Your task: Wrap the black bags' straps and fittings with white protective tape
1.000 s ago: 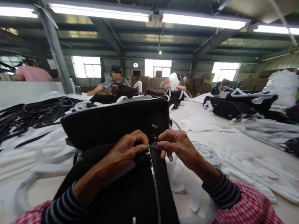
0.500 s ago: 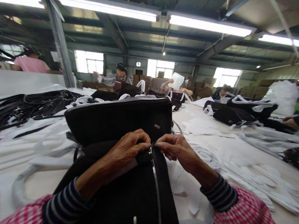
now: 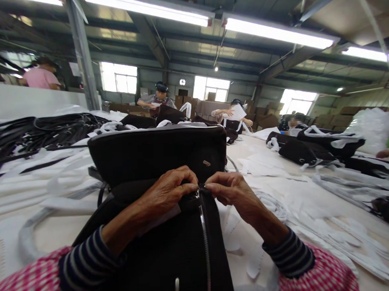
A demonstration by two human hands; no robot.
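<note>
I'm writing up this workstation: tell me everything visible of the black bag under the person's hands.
The black bag looks like matte fabric and lies lengthwise on a pale table, its near end outside the frame. At the far end a panel with pale top edging stands raised, bearing a small metal plate. A silver-toothed zipper runs along the right side; left of it sits a slim metal bar. The left hand and right hand pinch at the zipper's far end.

One head-worn camera looks forward and down, from near, over the black fabric bag (image 3: 163, 247) on the pale bench (image 3: 60, 233).
</note>
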